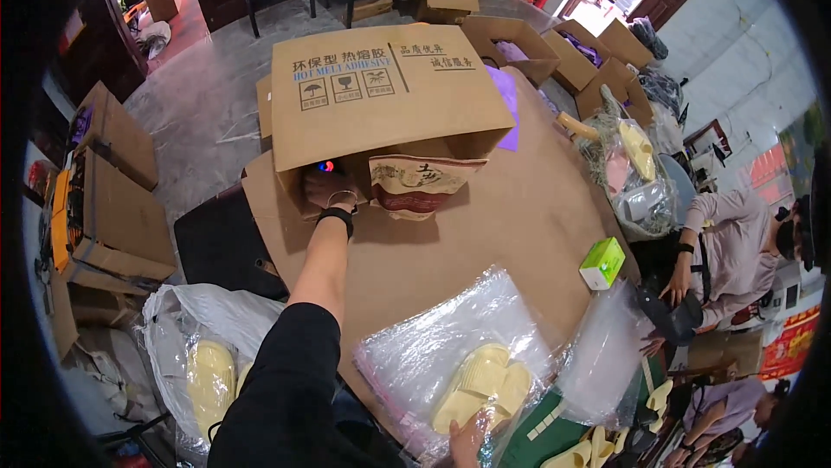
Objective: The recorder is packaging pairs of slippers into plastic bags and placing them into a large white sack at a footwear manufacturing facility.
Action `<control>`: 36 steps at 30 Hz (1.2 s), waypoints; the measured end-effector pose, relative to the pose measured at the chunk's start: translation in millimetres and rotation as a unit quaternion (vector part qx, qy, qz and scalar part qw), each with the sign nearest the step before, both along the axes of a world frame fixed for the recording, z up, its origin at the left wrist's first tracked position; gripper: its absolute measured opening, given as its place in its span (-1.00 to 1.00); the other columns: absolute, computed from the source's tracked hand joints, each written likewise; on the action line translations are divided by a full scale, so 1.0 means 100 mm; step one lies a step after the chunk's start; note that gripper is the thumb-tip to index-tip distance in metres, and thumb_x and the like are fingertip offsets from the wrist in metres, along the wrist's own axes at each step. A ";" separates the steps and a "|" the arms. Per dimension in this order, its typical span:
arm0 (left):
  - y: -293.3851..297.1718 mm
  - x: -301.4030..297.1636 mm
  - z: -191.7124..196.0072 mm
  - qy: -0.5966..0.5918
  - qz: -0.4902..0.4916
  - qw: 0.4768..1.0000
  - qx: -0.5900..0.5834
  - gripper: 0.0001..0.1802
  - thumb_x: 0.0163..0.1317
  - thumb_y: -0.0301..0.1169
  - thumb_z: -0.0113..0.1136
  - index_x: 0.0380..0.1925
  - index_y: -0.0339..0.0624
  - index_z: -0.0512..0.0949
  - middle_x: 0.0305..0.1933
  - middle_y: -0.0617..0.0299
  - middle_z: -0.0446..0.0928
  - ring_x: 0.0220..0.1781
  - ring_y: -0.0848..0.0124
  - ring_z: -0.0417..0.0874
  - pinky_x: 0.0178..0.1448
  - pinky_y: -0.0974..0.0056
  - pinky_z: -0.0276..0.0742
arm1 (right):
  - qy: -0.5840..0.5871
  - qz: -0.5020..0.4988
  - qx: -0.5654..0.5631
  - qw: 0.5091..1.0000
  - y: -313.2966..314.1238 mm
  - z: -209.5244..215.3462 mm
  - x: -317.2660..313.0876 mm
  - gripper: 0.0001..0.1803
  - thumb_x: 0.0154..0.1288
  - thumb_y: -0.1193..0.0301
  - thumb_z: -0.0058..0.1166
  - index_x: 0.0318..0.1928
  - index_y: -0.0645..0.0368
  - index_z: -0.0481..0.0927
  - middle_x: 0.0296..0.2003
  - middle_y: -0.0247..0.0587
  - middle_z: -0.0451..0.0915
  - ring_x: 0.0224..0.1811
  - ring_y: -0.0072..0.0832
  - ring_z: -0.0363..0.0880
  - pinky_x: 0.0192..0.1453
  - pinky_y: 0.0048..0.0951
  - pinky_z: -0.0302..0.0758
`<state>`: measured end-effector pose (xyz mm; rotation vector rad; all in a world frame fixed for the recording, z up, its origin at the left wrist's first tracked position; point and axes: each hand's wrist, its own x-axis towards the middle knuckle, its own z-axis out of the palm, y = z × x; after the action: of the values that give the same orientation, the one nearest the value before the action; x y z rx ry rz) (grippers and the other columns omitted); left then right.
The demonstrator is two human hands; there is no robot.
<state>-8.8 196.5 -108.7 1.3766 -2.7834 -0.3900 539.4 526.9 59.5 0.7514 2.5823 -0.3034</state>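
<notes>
My left hand (324, 188) reaches into the shaded opening of a large cardboard box (372, 113), and its fingers are hidden in the dark. A band and a bracelet circle that wrist. Beside it, a tan and dark red printed packet (417, 187) leans out of the opening. At the lower edge, my right hand (468, 438) grips the near end of a pair of pale yellow slippers (485, 380). Clear plastic partly covers them. Under and behind the slippers lies a stack of clear plastic bags (441, 321).
The box stands on a brown board-topped table (519, 217). A green and white pack (602, 264) sits by its right edge. At left, a white sack (203, 303) holds another yellow slipper. A person (727, 243) works at right; open cartons (511, 48) line the back.
</notes>
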 end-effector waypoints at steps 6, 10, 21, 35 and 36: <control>-0.97 0.38 0.07 0.058 -0.061 0.995 -0.062 0.01 -0.01 0.15 0.03 0.27 -0.31 -0.08 0.34 -0.07 -0.04 0.30 -0.01 0.09 0.28 -0.02 0.05 | 0.052 0.059 -0.104 0.991 -0.25 -0.06 -0.23 -0.12 0.10 0.19 0.05 0.22 0.56 -0.06 0.23 0.40 -0.04 0.32 0.14 -0.14 0.38 -0.08 -0.16; 0.36 1.41 1.72 0.072 -0.113 0.985 0.112 -0.04 0.01 -0.09 0.13 0.26 -0.40 -0.11 0.26 -0.14 0.05 0.31 -0.02 0.03 0.30 -0.01 -0.02 | 0.023 0.022 -0.063 0.998 -0.10 0.16 -0.21 -0.11 0.14 0.18 0.02 0.23 0.55 -0.11 0.24 0.39 -0.09 0.33 0.14 -0.16 0.40 -0.12 -0.19; 0.53 2.76 1.28 -0.115 -0.344 0.909 0.207 0.02 0.08 0.08 -0.04 0.31 -0.13 -0.40 0.40 0.08 -0.59 0.39 -0.01 -0.64 0.32 -0.18 -0.58 | 0.039 0.094 0.000 0.995 -0.19 0.08 -0.17 -0.14 0.12 0.11 0.01 0.23 0.48 0.00 0.21 0.32 0.07 0.27 0.06 0.06 0.34 -0.18 0.02; 0.51 2.66 1.45 -0.207 -0.345 0.886 0.229 0.17 -0.03 0.15 0.09 0.31 -0.07 -0.47 0.39 0.09 -0.66 0.38 0.00 -0.70 0.32 -0.17 -0.61 | 0.022 0.099 -0.020 0.995 -0.18 0.11 -0.19 -0.16 0.16 0.10 -0.04 0.22 0.50 -0.01 0.22 0.34 0.05 0.29 0.04 0.03 0.35 -0.22 0.02; 0.51 2.66 1.47 -0.207 -0.344 0.886 0.231 0.17 -0.03 0.15 0.09 0.31 -0.07 -0.47 0.39 0.09 -0.66 0.38 0.00 -0.70 0.32 -0.17 -0.61 | 0.030 0.096 -0.017 0.995 -0.17 0.08 -0.18 -0.16 0.16 0.10 -0.04 0.22 0.49 -0.01 0.22 0.33 0.05 0.29 0.03 0.03 0.35 -0.22 0.01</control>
<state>256.7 247.9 38.3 0.4464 -3.6615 -0.9129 521.0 509.8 67.9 0.4844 2.6733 -0.3141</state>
